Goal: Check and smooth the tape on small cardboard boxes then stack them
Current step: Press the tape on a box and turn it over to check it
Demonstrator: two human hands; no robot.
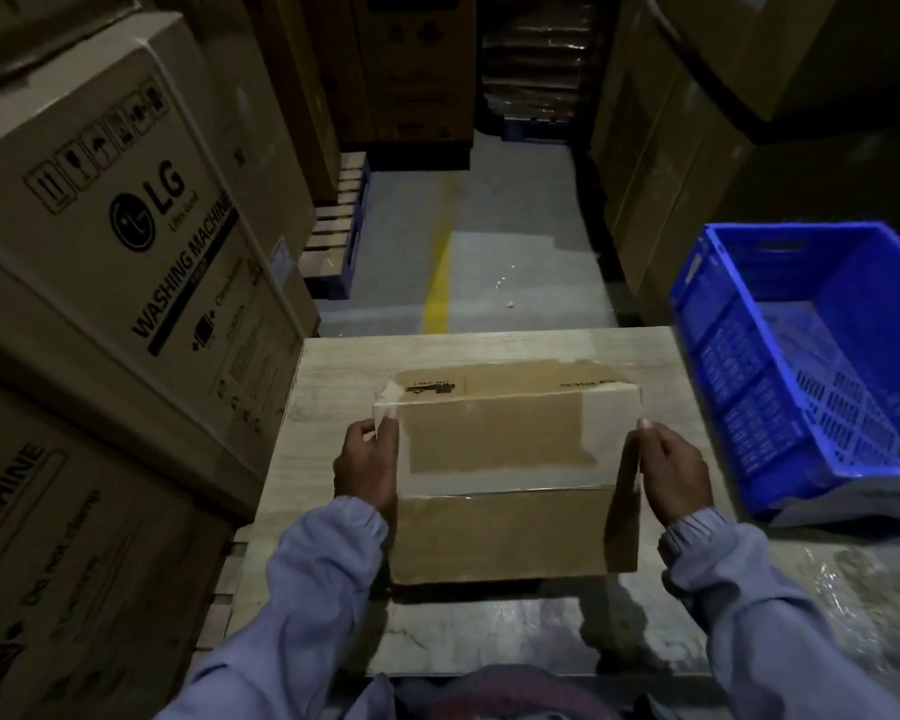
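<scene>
The picture is dark, so many things are hard for us to read. The print on the far edge of the box (500,532) is upside down and too small to make out, and we cannot tell if the line across its near part is only an edge or a second box below. The left hand (367,465) grips the left top edge of the box: its thumb lies on the top, and its other fingers are hidden behind the side. The right hand (674,472) lies against the right side, with fingers that look straight and pressed flat, though part of them is hidden. We count one box, standing in the middle of the pale wooden table (489,345) between the two hands. One wide strip of brown tape (494,433) runs across its top. One blue crate (780,387) stands just beside the table on the right, cut off by the picture border. On the left we count two big washing machine cartons (126,210), one upon the other, the lower one cut off. More cartons on the right are too dark to count. One yellow line (437,293) runs along the grey floor (515,262).
</scene>
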